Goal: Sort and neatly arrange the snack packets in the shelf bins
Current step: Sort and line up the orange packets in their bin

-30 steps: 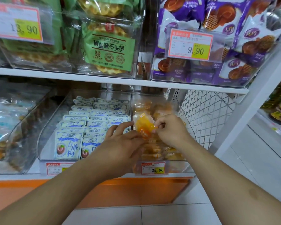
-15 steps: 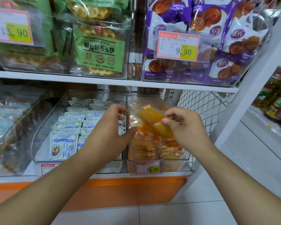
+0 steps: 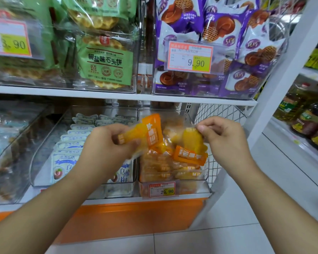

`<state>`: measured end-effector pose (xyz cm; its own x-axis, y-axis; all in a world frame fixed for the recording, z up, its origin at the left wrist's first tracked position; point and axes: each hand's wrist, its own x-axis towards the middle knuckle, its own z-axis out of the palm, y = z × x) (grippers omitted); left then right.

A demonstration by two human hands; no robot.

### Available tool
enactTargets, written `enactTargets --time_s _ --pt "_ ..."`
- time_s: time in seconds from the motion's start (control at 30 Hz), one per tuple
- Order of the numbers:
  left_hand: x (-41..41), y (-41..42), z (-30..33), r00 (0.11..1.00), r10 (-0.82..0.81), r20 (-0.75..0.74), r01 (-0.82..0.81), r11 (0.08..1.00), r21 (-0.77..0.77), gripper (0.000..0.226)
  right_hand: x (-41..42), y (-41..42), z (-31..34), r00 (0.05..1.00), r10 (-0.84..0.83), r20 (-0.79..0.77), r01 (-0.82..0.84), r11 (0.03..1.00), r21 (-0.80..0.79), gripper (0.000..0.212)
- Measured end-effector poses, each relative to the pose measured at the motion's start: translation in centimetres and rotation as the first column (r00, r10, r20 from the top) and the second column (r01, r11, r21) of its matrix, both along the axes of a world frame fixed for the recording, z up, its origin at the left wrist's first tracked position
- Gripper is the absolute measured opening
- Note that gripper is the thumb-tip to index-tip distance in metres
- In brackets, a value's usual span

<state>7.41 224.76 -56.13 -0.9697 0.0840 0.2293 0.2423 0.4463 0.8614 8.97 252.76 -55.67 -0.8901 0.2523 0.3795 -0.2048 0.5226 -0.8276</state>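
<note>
My left hand [image 3: 106, 145] grips orange snack packets [image 3: 147, 132] above the clear right-hand bin [image 3: 206, 173] on the lower shelf. My right hand [image 3: 222, 138] pinches the top edge of another orange packet [image 3: 191, 142], which hangs over the same bin. More orange packets [image 3: 163, 167] lie stacked inside that bin. The bin to its left [image 3: 44, 162] holds rows of white and blue packets [image 3: 70, 143], partly hidden behind my left hand.
The upper shelf carries bins of green waffle packs [image 3: 103, 57] and purple packets [image 3: 218, 33]. Price tags [image 3: 162, 189] hang on the bin fronts. A white wire mesh panel [image 3: 218, 114] ends the shelf at right, beside a white upright post [image 3: 283, 70]. Bottles [image 3: 307, 121] stand far right.
Both hands have lifted orange packets out of the right bin and drawn apart, the left hand with its packets going left and the right hand going right with one.
</note>
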Motion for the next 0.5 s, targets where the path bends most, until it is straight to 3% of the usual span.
enactTargets --time_s 0.17,0.27,0.4,0.5 --pt "0.3 0.2 0.2 0.992 -0.086 0.089 0.070 0.983 0.168 0.024 0.6 0.2 0.6 0.999 0.021 -0.041 -0.024 0.997 -0.078 0.024" --pt "0.6 0.6 0.1 0.988 -0.141 0.068 0.130 0.981 0.146 0.034 0.8 0.2 0.8 0.997 0.034 -0.074 -0.037 0.999 -0.039 0.023" --pt "1.0 1.3 0.0 0.982 -0.180 0.062 0.168 0.973 0.161 0.021 1.2 -0.5 -0.2 0.993 0.116 0.023 -0.117 0.990 0.079 0.023" --pt "1.2 1.5 0.1 0.980 -0.183 0.082 0.160 0.960 0.230 0.015 1.2 -0.5 -1.4 0.965 0.153 0.211 -0.214 0.928 0.306 0.023"
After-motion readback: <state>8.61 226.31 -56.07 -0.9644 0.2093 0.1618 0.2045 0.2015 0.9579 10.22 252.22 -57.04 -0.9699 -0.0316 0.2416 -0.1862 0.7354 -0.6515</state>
